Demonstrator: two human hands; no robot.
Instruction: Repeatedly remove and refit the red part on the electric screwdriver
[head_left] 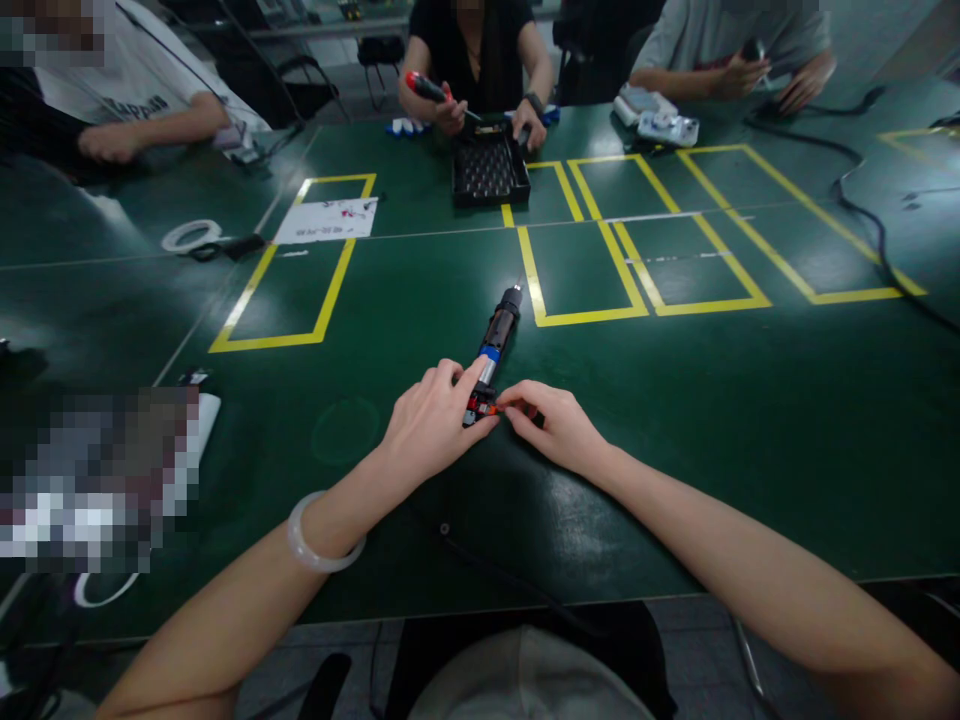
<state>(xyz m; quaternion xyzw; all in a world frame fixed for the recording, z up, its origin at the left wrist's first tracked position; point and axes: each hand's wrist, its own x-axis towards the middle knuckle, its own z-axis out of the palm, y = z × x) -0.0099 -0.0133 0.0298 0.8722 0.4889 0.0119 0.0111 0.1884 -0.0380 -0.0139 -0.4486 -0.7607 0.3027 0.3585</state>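
An electric screwdriver [504, 322] lies on the green table, its bit pointing away from me. Part of its casing is off, so a silver motor section with a blue band and red parts at the rear end show. My left hand [431, 415] grips the rear portion, index finger along the silver section and thumb beside the rear end. The fingertips of my right hand [555, 425] are pinched together on a small red-orange part [491, 409] at that rear end. Whether this part is a wire or a connector is too small to tell.
Yellow tape rectangles [592, 318] mark the table [705, 400]. Opposite, a person works over a black tray [491, 195] with a red-and-black screwdriver [426, 87]. A paper sheet [328, 221] and a tape roll [191, 236] lie left. A black cable [862, 190] runs down the right.
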